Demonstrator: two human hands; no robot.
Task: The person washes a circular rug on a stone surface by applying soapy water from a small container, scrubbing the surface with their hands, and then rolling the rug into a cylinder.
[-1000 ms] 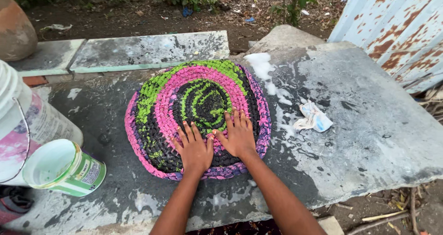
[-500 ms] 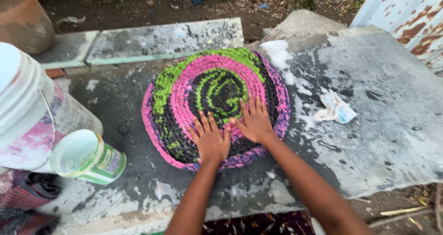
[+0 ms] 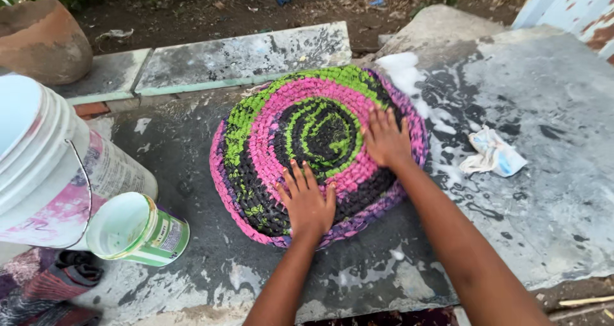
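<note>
A round braided mat in rings of green, pink, black and purple lies wet on a grey stone slab. My left hand presses flat on the mat's near edge, fingers spread. My right hand lies flat on the mat's right side, fingers pointing away from me. Neither hand holds anything. White soap foam sits by the mat's far right edge.
A large white plastic bucket stands at the left, with a small green and white can lying beside it. A crumpled white and blue wrapper rests on the slab at right. A brown clay pot and bare soil are behind.
My two hands, side by side on the mat's near edge earlier, have spread apart: the right one slid up and to the right, the left stayed near the front rim.
</note>
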